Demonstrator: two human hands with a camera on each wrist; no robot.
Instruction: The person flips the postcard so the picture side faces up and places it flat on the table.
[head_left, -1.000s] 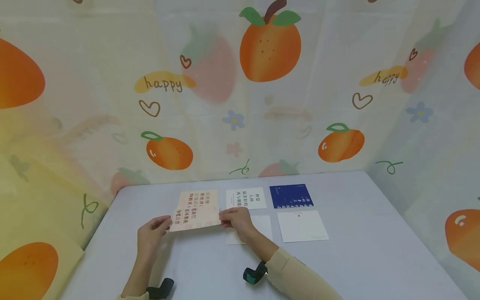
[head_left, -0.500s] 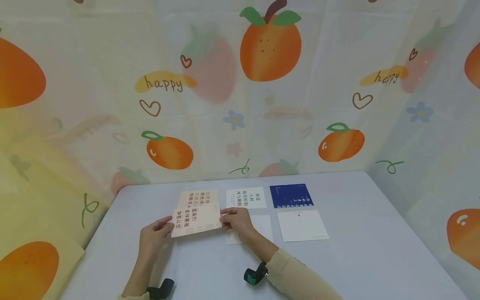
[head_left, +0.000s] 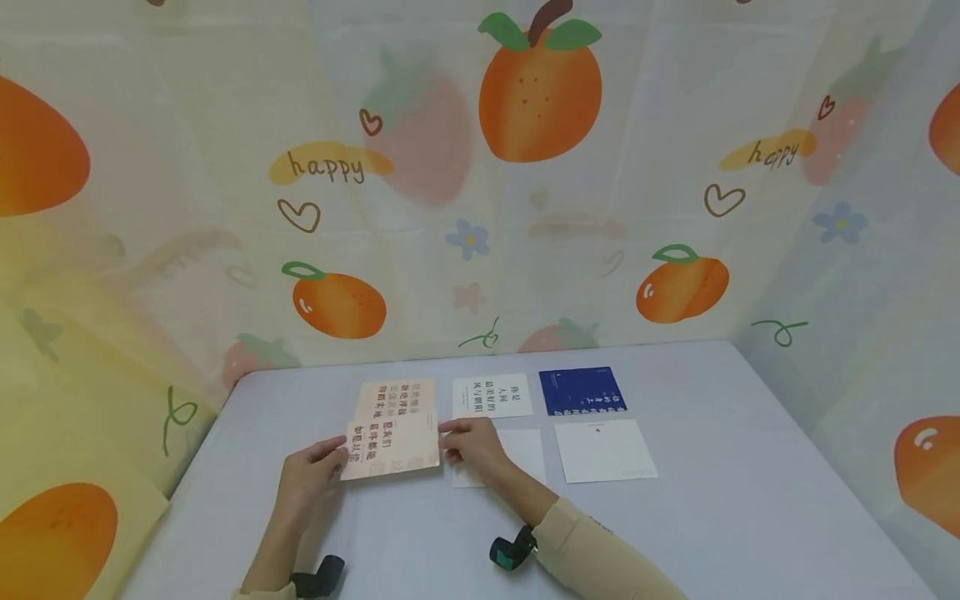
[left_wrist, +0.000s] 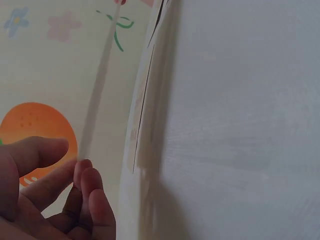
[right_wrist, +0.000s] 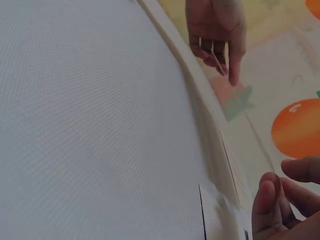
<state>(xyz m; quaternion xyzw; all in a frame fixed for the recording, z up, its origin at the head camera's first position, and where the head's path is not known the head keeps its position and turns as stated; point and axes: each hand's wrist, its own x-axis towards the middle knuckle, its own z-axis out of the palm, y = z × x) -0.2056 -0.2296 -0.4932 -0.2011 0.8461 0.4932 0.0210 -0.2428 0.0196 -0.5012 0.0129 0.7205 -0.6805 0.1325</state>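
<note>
A pale postcard (head_left: 411,446) with dark characters hangs in the air between both hands in the head view, hiding the lower part of a peach postcard (head_left: 397,396). My left hand (head_left: 307,475) holds its left edge at the fingertips. At its right edge are the fingertips of my right hand (head_left: 480,446). In the left wrist view the held postcard is an edge-on strip (left_wrist: 99,85) at the curled fingers (left_wrist: 89,180); the thumb seems slightly apart. The right wrist view likewise shows curled fingers (right_wrist: 267,195) at the strip's end.
Right of the hands lie a white card with characters (head_left: 495,396), a blue card (head_left: 581,392) and a plain white card (head_left: 606,452). Another white card (head_left: 528,454) is partly under my right hand. A fruit-printed cloth (head_left: 540,275) stands behind the white table (head_left: 720,500).
The held postcard has come down and toward me, and its upper edge now shows apart from the peach postcard. My left hand has shifted slightly right; the right hand has barely moved.
</note>
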